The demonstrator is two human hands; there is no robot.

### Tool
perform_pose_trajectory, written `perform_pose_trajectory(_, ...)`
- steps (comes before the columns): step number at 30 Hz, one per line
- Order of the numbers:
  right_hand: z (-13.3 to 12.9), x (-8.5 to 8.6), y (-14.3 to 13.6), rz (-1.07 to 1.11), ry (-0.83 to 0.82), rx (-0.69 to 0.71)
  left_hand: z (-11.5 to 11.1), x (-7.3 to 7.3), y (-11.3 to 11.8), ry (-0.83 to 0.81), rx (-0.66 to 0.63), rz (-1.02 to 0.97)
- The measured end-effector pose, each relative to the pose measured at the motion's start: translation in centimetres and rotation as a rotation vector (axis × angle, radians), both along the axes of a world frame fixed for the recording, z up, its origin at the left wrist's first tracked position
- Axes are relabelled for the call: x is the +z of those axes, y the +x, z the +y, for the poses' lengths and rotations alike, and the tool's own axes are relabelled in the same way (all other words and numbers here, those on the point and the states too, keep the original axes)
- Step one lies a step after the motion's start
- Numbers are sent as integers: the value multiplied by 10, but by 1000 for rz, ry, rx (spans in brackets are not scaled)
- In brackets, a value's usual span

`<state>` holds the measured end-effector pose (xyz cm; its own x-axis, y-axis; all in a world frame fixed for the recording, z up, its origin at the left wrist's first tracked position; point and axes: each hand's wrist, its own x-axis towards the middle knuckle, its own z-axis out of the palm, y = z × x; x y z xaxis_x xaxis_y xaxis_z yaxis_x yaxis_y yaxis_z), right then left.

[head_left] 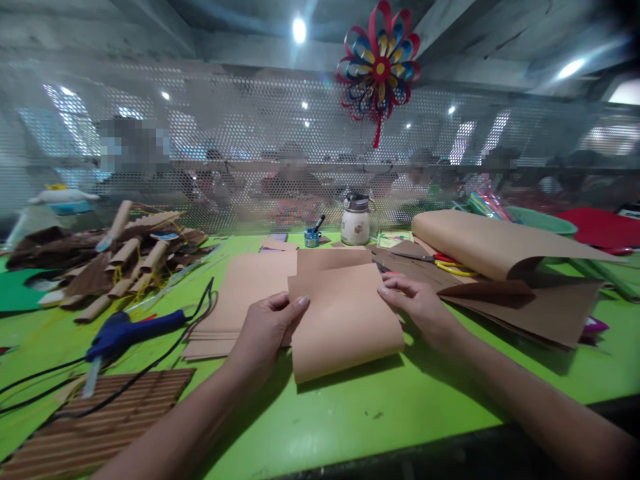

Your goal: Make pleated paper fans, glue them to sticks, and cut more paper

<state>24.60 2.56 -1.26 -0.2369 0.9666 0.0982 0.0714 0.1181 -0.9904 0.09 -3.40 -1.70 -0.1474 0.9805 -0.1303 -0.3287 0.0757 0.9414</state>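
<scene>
A sheet of brown kraft paper (pixel 345 320) is bent over on itself, with its rounded fold toward me. My left hand (pixel 273 323) pinches its left edge, thumb on top. At the upper right edge, my right hand (pixel 417 303) grips the sheet between thumb and fingers. A stack of similar brown paper (pixel 240 287) lies just beyond and left of my left hand. Near my right fingers are scissors with red handles (pixel 443 259) and a pair with yellow handles (pixel 455 268), on brown paper.
To the left, a blue glue gun (pixel 130 333) with black cord lies beside corrugated cardboard (pixel 100 413). Paper tubes (pixel 125 252) are heaped behind it. A white bottle (pixel 355 223) and a small blue jar (pixel 313 237) stand at the back. Large rolled kraft paper (pixel 480 240) rests right.
</scene>
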Motion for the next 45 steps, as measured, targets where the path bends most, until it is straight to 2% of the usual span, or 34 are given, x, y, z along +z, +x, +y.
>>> perform_pose_trajectory(7, 1, -2, 2, 117, -119, 106, -2, 3, 6, 56, -41, 14)
perform_pose_trajectory(13, 0, -5, 2, 140, -101, 52, 3, -1, 3, 24, -35, 110)
perform_pose_trajectory(22, -1, -1, 0, 132, -89, -3, -3, 1, 7, -55, -130, 170)
perform_pose_trajectory(28, -1, 0, 1, 15, 67, -109, -3, 0, 9, -90, -236, 25)
perform_pose_trajectory(33, -7, 7, 2, 6, 282, -212, -5, 1, 8, -106, -237, 24)
perform_pose_trajectory(38, -8, 14, 9, 22, 378, -324, -6, -3, 5, -96, -336, 54)
perform_pose_trajectory(41, -4, 13, 15, 65, 414, -330, -6, -4, 6, -122, -363, 57)
perform_pose_trajectory(45, -2, 10, 19, 83, 444, -302, -7, -5, 8, -126, -314, 72)
